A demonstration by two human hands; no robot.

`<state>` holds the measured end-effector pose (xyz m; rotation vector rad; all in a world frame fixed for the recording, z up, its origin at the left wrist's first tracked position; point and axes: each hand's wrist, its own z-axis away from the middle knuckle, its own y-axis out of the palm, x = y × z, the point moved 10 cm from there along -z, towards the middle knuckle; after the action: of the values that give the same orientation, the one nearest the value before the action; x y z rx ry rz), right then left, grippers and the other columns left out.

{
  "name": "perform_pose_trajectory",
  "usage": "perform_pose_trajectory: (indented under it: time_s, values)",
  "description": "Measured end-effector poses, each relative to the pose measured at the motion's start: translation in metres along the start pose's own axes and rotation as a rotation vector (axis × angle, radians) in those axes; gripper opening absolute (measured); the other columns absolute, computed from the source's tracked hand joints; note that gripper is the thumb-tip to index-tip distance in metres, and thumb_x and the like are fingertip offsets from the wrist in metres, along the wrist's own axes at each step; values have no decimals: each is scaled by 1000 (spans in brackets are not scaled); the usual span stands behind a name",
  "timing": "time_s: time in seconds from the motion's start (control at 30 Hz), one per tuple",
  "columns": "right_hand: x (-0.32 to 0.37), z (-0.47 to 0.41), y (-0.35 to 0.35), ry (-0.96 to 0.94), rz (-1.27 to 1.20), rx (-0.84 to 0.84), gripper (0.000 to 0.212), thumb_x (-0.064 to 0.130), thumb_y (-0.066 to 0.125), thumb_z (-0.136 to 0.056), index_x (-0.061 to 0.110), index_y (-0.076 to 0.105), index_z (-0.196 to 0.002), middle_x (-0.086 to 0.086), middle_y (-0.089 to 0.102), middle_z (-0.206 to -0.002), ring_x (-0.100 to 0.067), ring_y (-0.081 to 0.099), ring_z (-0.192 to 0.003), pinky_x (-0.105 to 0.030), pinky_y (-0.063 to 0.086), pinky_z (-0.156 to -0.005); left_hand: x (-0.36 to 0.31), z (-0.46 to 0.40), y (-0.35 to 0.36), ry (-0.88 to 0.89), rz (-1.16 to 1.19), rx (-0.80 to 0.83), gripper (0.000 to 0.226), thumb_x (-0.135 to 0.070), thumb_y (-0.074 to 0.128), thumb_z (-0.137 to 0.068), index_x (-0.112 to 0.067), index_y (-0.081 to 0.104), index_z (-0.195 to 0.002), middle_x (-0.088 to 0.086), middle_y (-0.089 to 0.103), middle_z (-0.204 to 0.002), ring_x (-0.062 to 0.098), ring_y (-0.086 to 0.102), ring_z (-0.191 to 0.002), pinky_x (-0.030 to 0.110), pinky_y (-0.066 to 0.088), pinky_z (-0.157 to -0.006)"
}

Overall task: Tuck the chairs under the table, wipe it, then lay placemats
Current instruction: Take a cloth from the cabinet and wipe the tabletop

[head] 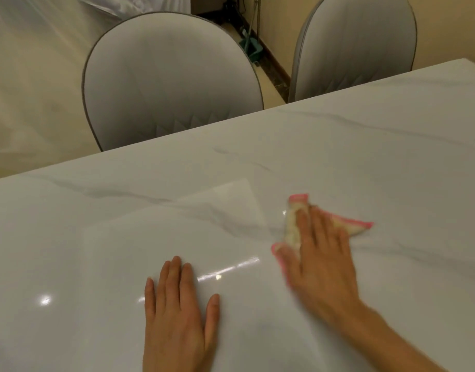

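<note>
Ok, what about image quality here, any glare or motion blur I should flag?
Head view: the right hand and the pink-edged cloth under it are smeared by motion blur; the left hand lies flat and sharper; bright specular spots glare on the glossy marble table; wide-angle bending curves the chair backs.

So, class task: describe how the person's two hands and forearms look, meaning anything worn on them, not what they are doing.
Both are bare. The left hand shows no glove, ring or watch. The right hand is blurred, but no ring or glove shows, and its forearm is uncovered, with no sleeve in view. Nails look short and unpainted.
</note>
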<state>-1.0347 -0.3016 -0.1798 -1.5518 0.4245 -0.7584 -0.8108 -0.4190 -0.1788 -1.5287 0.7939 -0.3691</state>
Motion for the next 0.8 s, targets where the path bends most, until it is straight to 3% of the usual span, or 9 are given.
perform_pose_trajectory:
  time_s: [0.13,0.23,0.37,0.53,0.67,0.8]
  values:
    - [-50,-100,0,363,-16,48,80,61,20,-98,11,3,-157,-16,1,-164,-34,2,-150,-54,1,-120,-2,0,1,28,-17,-10,74,-54,23,-99,6,51,-132,25,47,-144,36,38,-136,50,17,-117]
    - [-20,-150,10,391,-50,61,79,59,20,-99,10,-3,-157,-17,-5,-164,-36,-5,-150,-54,-5,-120,-1,-1,3,36,-26,-15,72,-54,23,-99,4,49,-132,25,48,-143,36,39,-135,51,18,-115]
    - [37,-197,14,248,-32,42,77,58,20,-100,11,-1,-157,-14,-3,-165,-36,-1,-151,-54,-2,-120,-2,-2,1,29,-19,-16,70,-54,24,-99,3,49,-132,24,49,-143,36,40,-135,53,22,-113]
    - [106,-239,28,-72,31,76,74,57,23,-97,16,9,-156,-11,9,-164,-35,12,-148,-54,6,-118,-4,3,1,3,-51,74,69,-50,29,-99,4,48,-138,20,42,-150,35,35,-142,53,20,-116]
    - [172,-219,34,-403,52,113,68,53,31,-96,18,19,-154,-7,21,-161,-30,23,-143,-51,15,-114,-3,3,3,-29,-55,144,69,-51,29,-99,2,44,-141,19,38,-152,34,30,-145,54,20,-118]
    - [193,-186,40,-530,55,147,72,55,32,-95,18,18,-155,-7,19,-162,-30,22,-144,-50,13,-115,-5,3,0,-36,-56,129,68,-50,33,-97,2,45,-139,20,40,-150,35,32,-143,53,20,-118]
